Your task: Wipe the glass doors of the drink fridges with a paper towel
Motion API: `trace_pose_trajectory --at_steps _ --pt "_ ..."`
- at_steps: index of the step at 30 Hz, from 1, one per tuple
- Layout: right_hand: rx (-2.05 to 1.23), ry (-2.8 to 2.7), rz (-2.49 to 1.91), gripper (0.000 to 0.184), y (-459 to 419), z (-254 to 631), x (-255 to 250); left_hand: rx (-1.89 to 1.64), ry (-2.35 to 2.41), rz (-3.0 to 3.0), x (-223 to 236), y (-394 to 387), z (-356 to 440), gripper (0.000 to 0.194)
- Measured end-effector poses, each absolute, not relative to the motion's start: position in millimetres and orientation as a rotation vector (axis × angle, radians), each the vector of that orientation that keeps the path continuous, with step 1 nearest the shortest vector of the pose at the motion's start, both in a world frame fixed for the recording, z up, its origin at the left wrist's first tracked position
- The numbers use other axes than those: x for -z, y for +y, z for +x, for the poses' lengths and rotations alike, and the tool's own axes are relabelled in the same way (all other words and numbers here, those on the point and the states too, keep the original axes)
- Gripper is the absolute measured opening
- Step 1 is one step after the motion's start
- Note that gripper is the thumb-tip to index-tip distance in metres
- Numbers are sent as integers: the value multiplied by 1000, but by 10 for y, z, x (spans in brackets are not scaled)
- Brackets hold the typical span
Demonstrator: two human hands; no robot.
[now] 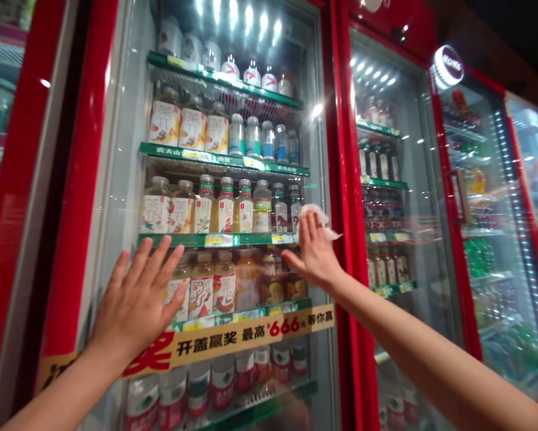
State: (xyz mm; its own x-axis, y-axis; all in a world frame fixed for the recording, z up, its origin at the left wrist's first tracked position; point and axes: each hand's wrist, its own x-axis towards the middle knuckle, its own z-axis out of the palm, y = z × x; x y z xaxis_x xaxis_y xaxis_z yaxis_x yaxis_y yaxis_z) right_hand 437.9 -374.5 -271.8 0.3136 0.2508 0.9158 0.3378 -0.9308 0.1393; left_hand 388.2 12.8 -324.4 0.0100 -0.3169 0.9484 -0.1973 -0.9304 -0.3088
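Two hands on fridge glass door point(116, 179): your L hand point(136, 302) open, flat, empty; your R hand point(314, 257) open, pressing white cloth point(317, 220) on glass, bottled drinks point(226, 209) behind

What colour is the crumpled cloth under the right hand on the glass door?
White, shown best in the head view: the crumpled white cloth bunches beneath the bare right hand.
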Motion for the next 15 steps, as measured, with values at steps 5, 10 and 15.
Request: trace_pose_trajectory --at_steps 5,10,15 --pt "1773 -645 -2429 112 -3420 4347 2433 2065 555 -2192 3261 146 3892 83" --pt "1813 -1157 -2572 113 -3395 4275 2377 2091 544 -2157 3262 162 3918 83" --pt "1759 -283 -2349 100 -3342 4290 1867 2083 522 -2132 3272 146 3914 88"
